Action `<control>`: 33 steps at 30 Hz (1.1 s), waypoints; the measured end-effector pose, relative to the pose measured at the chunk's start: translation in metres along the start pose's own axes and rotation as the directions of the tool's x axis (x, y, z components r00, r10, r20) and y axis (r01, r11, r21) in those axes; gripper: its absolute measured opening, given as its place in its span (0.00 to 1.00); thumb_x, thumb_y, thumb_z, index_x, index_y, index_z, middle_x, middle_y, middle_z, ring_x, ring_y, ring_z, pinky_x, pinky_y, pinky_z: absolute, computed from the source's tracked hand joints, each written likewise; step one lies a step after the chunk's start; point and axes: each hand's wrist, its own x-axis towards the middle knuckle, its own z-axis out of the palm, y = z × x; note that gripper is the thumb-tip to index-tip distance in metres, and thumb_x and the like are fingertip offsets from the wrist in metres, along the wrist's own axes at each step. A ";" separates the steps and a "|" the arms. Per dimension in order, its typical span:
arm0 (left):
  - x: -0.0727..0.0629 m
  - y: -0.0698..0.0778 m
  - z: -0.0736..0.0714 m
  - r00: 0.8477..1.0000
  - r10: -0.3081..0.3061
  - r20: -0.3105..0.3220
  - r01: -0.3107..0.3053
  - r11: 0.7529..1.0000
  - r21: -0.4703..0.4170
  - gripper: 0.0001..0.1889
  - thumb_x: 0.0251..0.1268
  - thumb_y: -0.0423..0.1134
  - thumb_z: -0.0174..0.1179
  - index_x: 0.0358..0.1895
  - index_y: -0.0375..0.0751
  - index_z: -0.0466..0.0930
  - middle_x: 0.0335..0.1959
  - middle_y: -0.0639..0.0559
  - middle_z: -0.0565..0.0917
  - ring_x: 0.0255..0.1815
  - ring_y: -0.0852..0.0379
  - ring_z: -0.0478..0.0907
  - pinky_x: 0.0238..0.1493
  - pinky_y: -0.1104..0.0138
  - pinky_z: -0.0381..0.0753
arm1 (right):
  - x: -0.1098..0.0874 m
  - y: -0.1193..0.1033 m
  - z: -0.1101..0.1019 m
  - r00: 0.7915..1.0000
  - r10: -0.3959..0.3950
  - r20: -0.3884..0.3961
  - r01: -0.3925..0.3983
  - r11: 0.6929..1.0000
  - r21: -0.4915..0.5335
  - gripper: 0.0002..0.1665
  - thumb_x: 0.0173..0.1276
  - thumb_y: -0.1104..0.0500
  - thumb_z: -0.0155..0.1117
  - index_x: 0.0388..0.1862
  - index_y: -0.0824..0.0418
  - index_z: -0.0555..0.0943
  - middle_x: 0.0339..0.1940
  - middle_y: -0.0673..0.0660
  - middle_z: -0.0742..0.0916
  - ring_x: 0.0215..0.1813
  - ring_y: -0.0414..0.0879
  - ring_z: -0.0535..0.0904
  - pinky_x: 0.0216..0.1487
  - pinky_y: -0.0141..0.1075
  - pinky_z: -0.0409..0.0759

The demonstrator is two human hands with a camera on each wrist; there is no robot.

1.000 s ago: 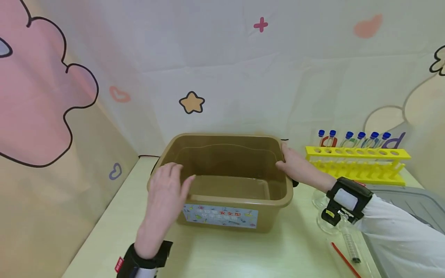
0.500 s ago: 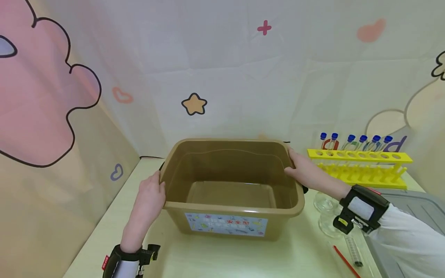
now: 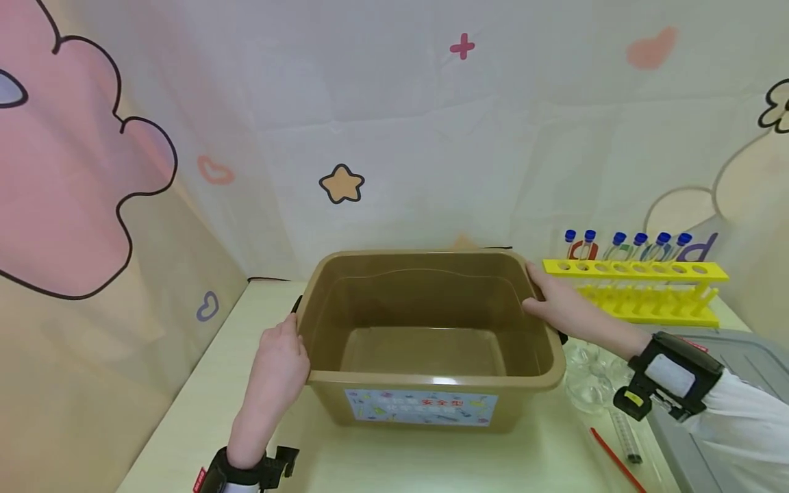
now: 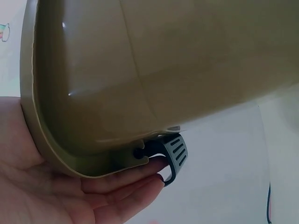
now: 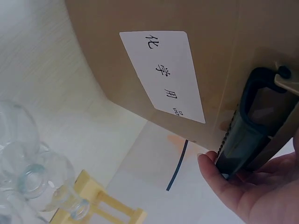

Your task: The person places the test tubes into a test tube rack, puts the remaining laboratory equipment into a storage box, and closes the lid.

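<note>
A brown plastic storage bin stands in the middle of the head view, its mouth facing up and tilted towards me. My left hand grips its left rim; in the left wrist view the fingers curl under the rim beside a black handle. On the opposite side, my right hand holds the right rim, thumb inside. Fingers of that hand reach round a dark handle in the right wrist view. A printed label is on the bin's front, and a white label on its end.
Clear glassware stands close to the bin's right side. A yellow test-tube rack with blue-capped tubes is behind it. A syringe, a red stick and a grey lid-like panel lie at right. Fabric hangs along the back.
My left hand has gone from over the bin's near left corner to a grip on its left rim. The bin has shifted right and slightly towards me, with my right hand still on it.
</note>
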 end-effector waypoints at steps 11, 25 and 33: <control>0.007 -0.011 -0.007 0.999 -0.034 -0.001 0.034 0.993 -0.111 0.12 0.61 0.33 0.53 0.40 0.24 0.73 0.35 0.36 0.76 0.39 0.42 0.70 0.39 0.53 0.70 | -0.005 0.005 -0.005 1.000 -0.010 -0.011 0.009 0.996 -0.085 0.39 0.62 0.67 0.52 0.67 0.77 0.47 0.46 0.72 0.77 0.35 0.51 0.79 0.35 0.41 0.78; 0.029 -0.028 0.003 0.979 0.061 0.195 0.007 0.945 -0.326 0.19 0.65 0.36 0.47 0.55 0.26 0.68 0.53 0.31 0.67 0.54 0.40 0.62 0.52 0.50 0.63 | -0.020 0.008 -0.006 0.998 0.008 -0.063 -0.013 0.996 -0.085 0.38 0.63 0.65 0.50 0.68 0.74 0.47 0.54 0.75 0.72 0.39 0.53 0.78 0.37 0.43 0.77; 0.027 -0.020 0.001 0.969 0.085 0.233 -0.013 0.955 -0.296 0.16 0.64 0.33 0.45 0.52 0.27 0.70 0.49 0.35 0.70 0.46 0.44 0.69 0.46 0.53 0.68 | -0.033 0.009 -0.005 0.995 -0.009 -0.101 -0.001 0.995 -0.099 0.37 0.63 0.65 0.52 0.68 0.74 0.49 0.53 0.74 0.73 0.40 0.55 0.78 0.37 0.44 0.77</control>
